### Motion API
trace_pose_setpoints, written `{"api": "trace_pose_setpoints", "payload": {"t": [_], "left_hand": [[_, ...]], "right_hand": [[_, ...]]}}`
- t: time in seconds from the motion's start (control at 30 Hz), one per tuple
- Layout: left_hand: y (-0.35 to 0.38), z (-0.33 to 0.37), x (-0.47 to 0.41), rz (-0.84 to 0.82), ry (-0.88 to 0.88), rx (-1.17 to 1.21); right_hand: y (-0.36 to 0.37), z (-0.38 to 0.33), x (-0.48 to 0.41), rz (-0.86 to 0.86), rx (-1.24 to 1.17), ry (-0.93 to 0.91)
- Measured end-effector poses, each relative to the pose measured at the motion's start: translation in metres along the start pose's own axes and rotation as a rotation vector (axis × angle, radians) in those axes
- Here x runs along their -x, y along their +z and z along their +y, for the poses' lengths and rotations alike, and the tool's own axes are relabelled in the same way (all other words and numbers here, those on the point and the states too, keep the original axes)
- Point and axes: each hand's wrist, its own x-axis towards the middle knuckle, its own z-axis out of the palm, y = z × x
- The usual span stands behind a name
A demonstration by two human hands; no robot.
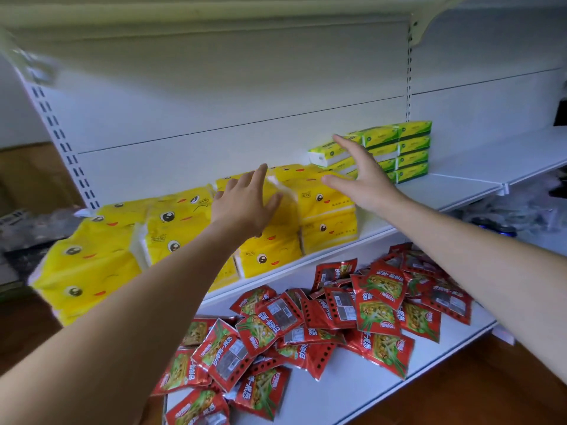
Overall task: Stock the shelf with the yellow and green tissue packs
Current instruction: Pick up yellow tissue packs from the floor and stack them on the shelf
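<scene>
Yellow tissue packs point(171, 228) with cartoon faces fill the left and middle of the white shelf point(460, 188), stacked two high. Green tissue packs point(411, 148) stand in a stack further right, against the back panel. My left hand point(248, 200) lies with straight fingers on the top of a yellow pack in the middle of the row. My right hand point(362, 173) hovers with fingers spread in front of the green stack, above the rightmost yellow packs point(328, 210). Neither hand holds anything.
Several red snack packets point(322, 317) lie in a loose heap on the lower shelf point(352, 391) below. To the right of the green stack the upper shelf is bare white. A slotted upright point(408, 72) runs up the back panel. Clear wrapped goods sit at far left.
</scene>
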Motion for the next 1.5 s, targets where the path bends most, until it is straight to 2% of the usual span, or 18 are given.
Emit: {"api": "trace_pose_setpoints", "payload": {"t": [0.17, 0.43, 0.6, 0.7, 0.83, 1.0, 1.3, 1.5], "left_hand": [[-0.022, -0.052, 0.034, 0.021, -0.069, 0.017], [-0.074, -0.183, 0.128, 0.091, -0.150, -0.160], [-0.073, -0.265, 0.220, 0.143, -0.388, -0.056], [-0.047, -0.305, 0.282, 0.123, -0.514, 0.012], [-0.014, -0.344, 0.348, 0.057, -0.642, 0.088], [0.013, -0.404, 0.408, -0.045, -0.719, 0.139], [0.023, -0.500, 0.464, -0.203, -0.860, 0.218], [0.062, -0.515, 0.468, -0.237, -0.941, 0.323]], "right_hand": [[0.048, -0.050, 0.015, -0.141, 0.022, -0.123], [0.164, -0.134, 0.078, -0.429, 0.121, -0.334], [0.245, -0.186, 0.134, -0.484, -0.005, -0.400], [0.308, -0.193, 0.180, -0.538, -0.110, -0.337], [0.384, -0.185, 0.239, -0.703, -0.075, -0.269], [0.453, -0.179, 0.280, -0.760, -0.041, -0.122], [0.541, -0.174, 0.287, -0.960, 0.198, -0.064], [0.581, -0.143, 0.289, -1.049, 0.299, -0.031]]}}
